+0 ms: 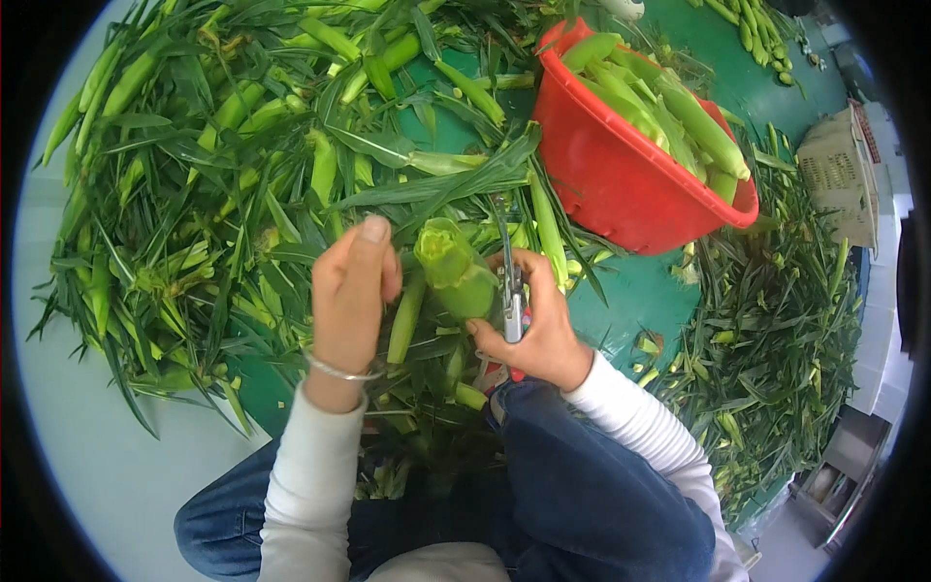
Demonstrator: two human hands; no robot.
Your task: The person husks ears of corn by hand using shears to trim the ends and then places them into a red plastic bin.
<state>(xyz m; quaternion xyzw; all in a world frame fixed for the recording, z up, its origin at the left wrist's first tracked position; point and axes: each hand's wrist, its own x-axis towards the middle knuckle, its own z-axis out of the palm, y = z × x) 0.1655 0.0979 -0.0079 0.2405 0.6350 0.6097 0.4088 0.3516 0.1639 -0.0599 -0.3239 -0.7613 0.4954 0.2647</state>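
My right hand (pixel 534 320) is closed around pruning shears (pixel 513 305), their metal blades pointing away from me. Its thumb and fingers also steady a green ear of corn (pixel 465 284) in its husk, the cut, layered end tilted up to the left. Left of that ear is my left hand (pixel 356 291), slightly blurred and apart from it. Its fingers are curled under the thumb, and I see nothing held there. A silvery bangle (pixel 338 372) circles the left wrist. Below the hands, another slim green piece (pixel 407 320) lies among leaves.
A red plastic tub (pixel 618 174) holding husked ears (pixel 654 102) stands at front right. Piled corn with long leaves (pixel 196 182) covers the left. Stripped leaves (pixel 771 349) heap on the right over green sheeting (pixel 640 298). A beige crate (pixel 836 174) stands far right.
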